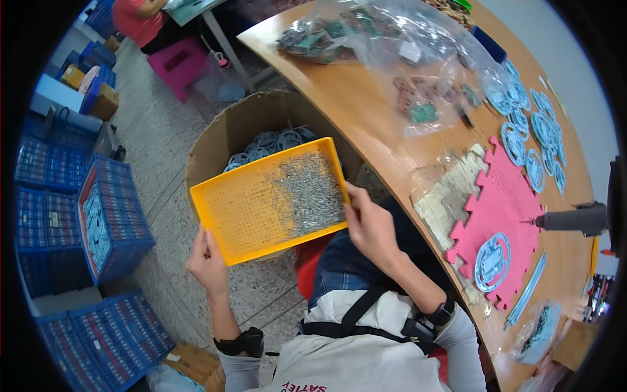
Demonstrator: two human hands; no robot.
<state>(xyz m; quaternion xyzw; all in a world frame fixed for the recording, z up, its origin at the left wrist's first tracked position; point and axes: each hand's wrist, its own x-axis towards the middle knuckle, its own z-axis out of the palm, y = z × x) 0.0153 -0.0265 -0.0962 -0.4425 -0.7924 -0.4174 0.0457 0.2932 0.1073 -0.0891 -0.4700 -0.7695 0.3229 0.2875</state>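
Between my hands is a shallow yellow plastic tray, held tilted over a large round cardboard bin. My left hand pinches its near left corner, and my right hand grips its right end. A heap of small silvery metal pieces, probably screws, lies toward the tray's right end; the left part shows its bare grid floor. Behind the tray, light-blue ring-shaped plastic parts fill part of the cardboard bin.
On the wooden table at right lie a pink foam mat with a blue plastic part, an electric screwdriver, bagged circuit boards and more blue parts. Blue crates stand at left. A co-worker sits by a pink stool.
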